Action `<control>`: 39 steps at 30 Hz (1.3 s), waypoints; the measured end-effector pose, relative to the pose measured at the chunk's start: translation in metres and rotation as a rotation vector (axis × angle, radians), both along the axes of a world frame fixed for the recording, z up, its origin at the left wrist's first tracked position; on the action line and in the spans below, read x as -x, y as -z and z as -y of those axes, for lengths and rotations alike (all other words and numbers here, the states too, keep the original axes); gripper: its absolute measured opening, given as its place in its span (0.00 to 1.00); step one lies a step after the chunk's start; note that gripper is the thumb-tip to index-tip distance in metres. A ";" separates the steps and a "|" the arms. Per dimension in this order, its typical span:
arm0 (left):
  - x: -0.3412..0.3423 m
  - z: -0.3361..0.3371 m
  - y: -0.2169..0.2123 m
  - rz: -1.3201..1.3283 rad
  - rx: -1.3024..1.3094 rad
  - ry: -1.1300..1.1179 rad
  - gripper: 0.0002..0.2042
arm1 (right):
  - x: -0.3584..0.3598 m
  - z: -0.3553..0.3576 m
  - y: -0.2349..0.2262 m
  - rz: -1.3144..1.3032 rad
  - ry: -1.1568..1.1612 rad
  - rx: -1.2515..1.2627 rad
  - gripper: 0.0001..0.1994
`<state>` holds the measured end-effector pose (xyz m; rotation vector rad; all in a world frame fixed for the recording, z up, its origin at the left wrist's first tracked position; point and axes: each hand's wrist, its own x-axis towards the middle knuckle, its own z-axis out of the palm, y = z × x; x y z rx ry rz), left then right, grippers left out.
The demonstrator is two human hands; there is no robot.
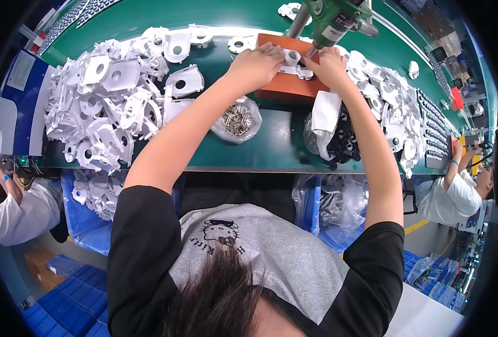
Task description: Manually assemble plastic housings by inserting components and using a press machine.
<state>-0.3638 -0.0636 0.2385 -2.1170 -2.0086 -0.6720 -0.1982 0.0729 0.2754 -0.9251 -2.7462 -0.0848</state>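
Note:
A white plastic part [291,58] with a raised round collar lies on an orange block [291,85] under a green press [339,25]. From the left, my left hand [256,67] grips its edge, fingers bent over it. My right hand [328,68] is closed at the part's right side, close to the press tip; whatever its fingers pinch is hidden. Below my left wrist sits a clear bag of small metal pins or screws [236,120]. Beside my right forearm are a white bag or cloth [326,111] and a heap of small black parts [345,137].
White plastic parts are heaped at left [119,78] and right [392,106] on the green table [271,151]. A blue and white box [21,106] stands far left. Black parts fill a tray [434,129] at right. Lined blue bins [86,224] sit below the table edge. Other people work on both sides.

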 end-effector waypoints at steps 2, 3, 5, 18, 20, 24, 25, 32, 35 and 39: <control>0.004 -0.001 -0.008 0.020 0.055 0.020 0.15 | -0.007 0.016 -0.012 0.060 0.039 -0.072 0.18; 0.006 -0.002 -0.011 0.040 0.112 0.035 0.15 | -0.012 0.027 -0.019 0.122 0.074 -0.142 0.18; 0.013 0.004 -0.008 0.012 0.058 0.024 0.13 | -0.004 0.069 -0.043 0.136 -0.044 0.011 0.11; -0.003 0.004 -0.009 -0.021 -0.005 -0.015 0.12 | 0.043 0.168 0.041 0.033 -0.593 0.481 0.08; -0.001 0.004 -0.009 0.000 0.003 -0.022 0.11 | 0.045 0.164 0.038 0.053 -0.560 0.544 0.08; 0.001 0.003 -0.005 0.005 -0.006 -0.002 0.11 | 0.045 0.162 0.041 -0.073 -0.534 0.561 0.06; 0.002 0.003 -0.004 -0.003 -0.020 0.001 0.11 | 0.045 0.162 0.039 -0.071 -0.528 0.558 0.06; 0.001 0.002 -0.005 -0.011 -0.028 0.004 0.12 | 0.046 0.163 0.040 -0.005 -0.610 0.381 0.07; 0.000 0.004 -0.007 0.016 0.003 -0.006 0.13 | 0.048 0.162 0.037 0.091 -0.560 0.469 0.07; 0.000 0.002 -0.005 0.016 -0.004 0.001 0.13 | 0.042 0.167 0.036 0.103 -0.603 0.312 0.08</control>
